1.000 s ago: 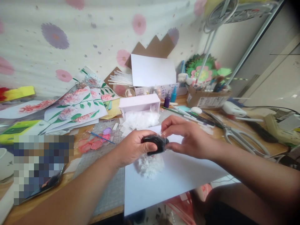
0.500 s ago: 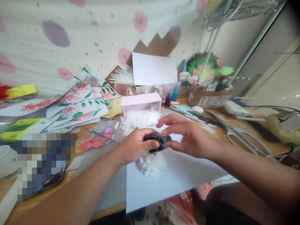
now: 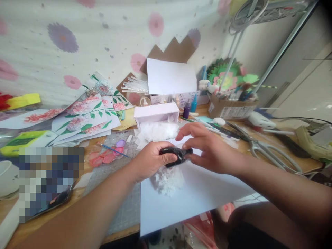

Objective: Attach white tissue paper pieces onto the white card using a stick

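Observation:
My left hand (image 3: 149, 160) is wrapped round a glossy black squeeze bottle (image 3: 171, 151), which lies on its side above the paper. The bottle's narrow end points right, where the thumb and fingertips of my right hand (image 3: 207, 148) pinch it; part of that end is hidden. Below the bottle, a fluffy cluster of white paper petals (image 3: 168, 181) sits on a large white sheet (image 3: 202, 197). Behind my hands, a pile of white paper pieces (image 3: 159, 131) spills from a pale open box (image 3: 155, 110).
Large scissors (image 3: 272, 152) lie to the right, near a cardboard box of brushes (image 3: 233, 107). Purple (image 3: 186, 110) and blue bottles (image 3: 194, 103) stand behind. Left are a paintbrush (image 3: 114, 150), pink petal-shaped dishes (image 3: 102, 157) and flower pictures (image 3: 83, 114). A grey cutting mat (image 3: 121, 204) lies underneath.
My right fingers have closed in on the bottle's narrow end, and the bottle has turned slightly. My left hand keeps its hold, and the paper cluster stays in place.

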The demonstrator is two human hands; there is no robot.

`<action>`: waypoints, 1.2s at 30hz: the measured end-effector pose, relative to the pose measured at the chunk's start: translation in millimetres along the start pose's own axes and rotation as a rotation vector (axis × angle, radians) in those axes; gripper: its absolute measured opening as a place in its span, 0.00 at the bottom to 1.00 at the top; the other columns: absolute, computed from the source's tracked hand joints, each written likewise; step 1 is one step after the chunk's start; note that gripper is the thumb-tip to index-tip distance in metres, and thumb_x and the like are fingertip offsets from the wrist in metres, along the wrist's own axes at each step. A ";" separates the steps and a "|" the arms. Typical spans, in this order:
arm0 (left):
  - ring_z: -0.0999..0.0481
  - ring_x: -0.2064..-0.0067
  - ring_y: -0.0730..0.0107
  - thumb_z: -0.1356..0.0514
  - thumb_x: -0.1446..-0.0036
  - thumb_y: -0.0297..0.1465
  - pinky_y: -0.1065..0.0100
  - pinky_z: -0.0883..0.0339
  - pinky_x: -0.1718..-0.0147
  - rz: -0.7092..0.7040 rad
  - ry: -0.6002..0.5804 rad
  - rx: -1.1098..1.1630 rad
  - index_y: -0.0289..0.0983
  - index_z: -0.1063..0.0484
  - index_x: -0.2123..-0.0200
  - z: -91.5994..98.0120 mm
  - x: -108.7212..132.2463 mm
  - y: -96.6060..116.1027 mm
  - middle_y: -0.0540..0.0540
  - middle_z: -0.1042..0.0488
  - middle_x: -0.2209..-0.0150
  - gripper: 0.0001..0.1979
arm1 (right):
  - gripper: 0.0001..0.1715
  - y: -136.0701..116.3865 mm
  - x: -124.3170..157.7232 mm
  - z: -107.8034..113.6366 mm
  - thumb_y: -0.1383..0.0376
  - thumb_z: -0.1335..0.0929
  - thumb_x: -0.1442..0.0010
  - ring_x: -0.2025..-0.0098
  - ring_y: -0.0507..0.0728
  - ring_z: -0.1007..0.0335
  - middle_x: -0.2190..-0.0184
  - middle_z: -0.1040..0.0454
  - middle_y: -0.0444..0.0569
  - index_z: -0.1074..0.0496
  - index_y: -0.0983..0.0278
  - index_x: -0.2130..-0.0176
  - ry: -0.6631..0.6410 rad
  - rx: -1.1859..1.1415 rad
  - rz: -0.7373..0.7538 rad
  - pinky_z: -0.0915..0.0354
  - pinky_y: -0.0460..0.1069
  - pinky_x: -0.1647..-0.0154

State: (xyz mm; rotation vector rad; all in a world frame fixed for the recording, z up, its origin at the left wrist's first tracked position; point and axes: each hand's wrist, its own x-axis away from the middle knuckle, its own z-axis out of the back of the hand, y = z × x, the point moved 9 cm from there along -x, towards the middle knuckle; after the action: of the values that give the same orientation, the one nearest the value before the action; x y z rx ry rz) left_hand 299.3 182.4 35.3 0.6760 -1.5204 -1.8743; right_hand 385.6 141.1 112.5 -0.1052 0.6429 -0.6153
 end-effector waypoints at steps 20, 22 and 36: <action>0.29 0.65 0.69 0.44 0.44 0.37 0.68 0.38 0.66 -0.444 0.307 -0.894 0.37 0.31 0.62 4.8 14.6 42.0 0.48 0.26 0.66 0.10 | 0.08 20.3 6.4 -2.1 0.65 0.29 0.47 0.50 0.59 0.41 0.53 0.36 0.51 0.26 0.63 0.64 -0.028 0.078 -0.195 0.41 0.56 0.50; 0.29 0.64 0.68 0.45 0.43 0.37 0.67 0.37 0.66 -0.500 0.327 -0.951 0.37 0.31 0.61 3.3 17.7 46.5 0.47 0.26 0.67 0.10 | 0.10 23.7 7.0 -3.7 0.62 0.30 0.46 0.50 0.59 0.40 0.53 0.36 0.51 0.26 0.62 0.62 -0.054 0.072 -0.235 0.40 0.56 0.50; 0.32 0.66 0.69 0.49 0.45 0.21 0.67 0.36 0.68 -0.761 0.453 -1.204 0.36 0.30 0.63 -9.5 36.3 68.0 0.46 0.29 0.69 0.11 | 0.06 30.0 8.4 -7.8 0.65 0.29 0.48 0.53 0.57 0.35 0.53 0.35 0.50 0.25 0.61 0.66 -0.113 -0.084 -0.432 0.38 0.53 0.53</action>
State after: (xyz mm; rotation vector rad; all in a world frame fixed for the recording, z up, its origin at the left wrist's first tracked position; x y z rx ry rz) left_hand 291.8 139.7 99.8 0.9920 0.3261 -2.4381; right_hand 401.4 161.6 93.5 -0.3609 0.5381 -0.9910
